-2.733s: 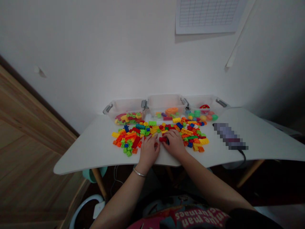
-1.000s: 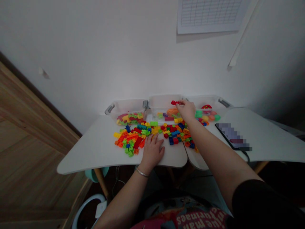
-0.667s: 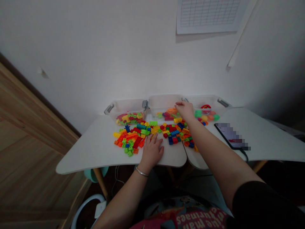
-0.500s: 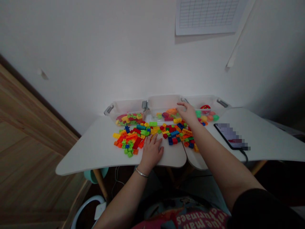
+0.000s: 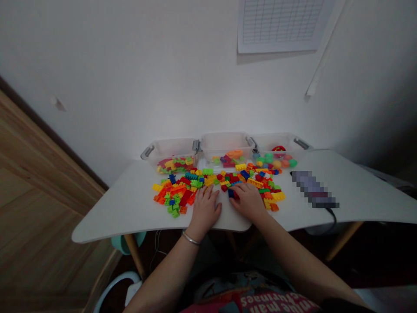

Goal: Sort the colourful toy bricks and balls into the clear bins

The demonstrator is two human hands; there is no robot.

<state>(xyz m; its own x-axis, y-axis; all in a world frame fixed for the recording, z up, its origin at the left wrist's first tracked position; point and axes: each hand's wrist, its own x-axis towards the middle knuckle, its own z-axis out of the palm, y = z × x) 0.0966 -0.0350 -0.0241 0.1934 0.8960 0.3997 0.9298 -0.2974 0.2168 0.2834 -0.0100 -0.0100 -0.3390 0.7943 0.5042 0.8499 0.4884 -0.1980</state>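
Observation:
Many coloured plastic building bricks lie in a loose pile across the white table. My left hand [image 5: 206, 207] rests at the pile's front edge, fingers spread and fingertips by yellow bricks [image 5: 210, 180]; nothing shows in its grip. To its right, my right hand [image 5: 248, 200] bends over the pile, with thumb and fingertips closed around a dark blue building brick [image 5: 231, 193]. That hand covers part of the bricks beneath it. Orange and lime green bricks [image 5: 176, 213] lie left of my left hand, and a yellow brick [image 5: 278, 196] lies right of my right hand.
Three clear bins stand along the wall: the left bin [image 5: 176, 145] holds mixed pieces, the middle bin [image 5: 226, 141] larger ones, the right bin [image 5: 286, 141] round coloured pieces. A phone [image 5: 312, 189] with a cable lies at right on the white table [image 5: 110, 208].
My right hand has come down and back from above the middle bin to the bricks at the pile's front. My left hand stays nearly in place.

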